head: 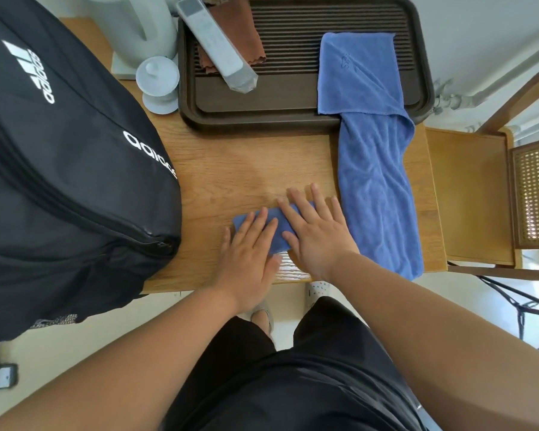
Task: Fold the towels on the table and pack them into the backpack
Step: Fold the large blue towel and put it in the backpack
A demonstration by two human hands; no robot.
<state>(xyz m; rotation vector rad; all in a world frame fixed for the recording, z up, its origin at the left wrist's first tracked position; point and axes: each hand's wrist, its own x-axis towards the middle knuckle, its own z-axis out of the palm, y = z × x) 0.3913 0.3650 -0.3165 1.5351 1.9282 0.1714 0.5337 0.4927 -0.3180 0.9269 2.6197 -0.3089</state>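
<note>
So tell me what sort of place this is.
Probably a home room with a tea corner: a small wooden table holds a slatted tea tray, a lidded cup and a white kettle, beside a cane-backed wooden chair.

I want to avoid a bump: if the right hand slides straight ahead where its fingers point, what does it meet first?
Probably bare table, then the dark tray; the right hand points slightly left, away from the long towel.

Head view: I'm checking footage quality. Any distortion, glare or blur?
Head view: wide-angle bending curves the tea tray edges and the backpack; a bright sheen lies on the table; both hands, left hand and right hand, look sharp.
</note>
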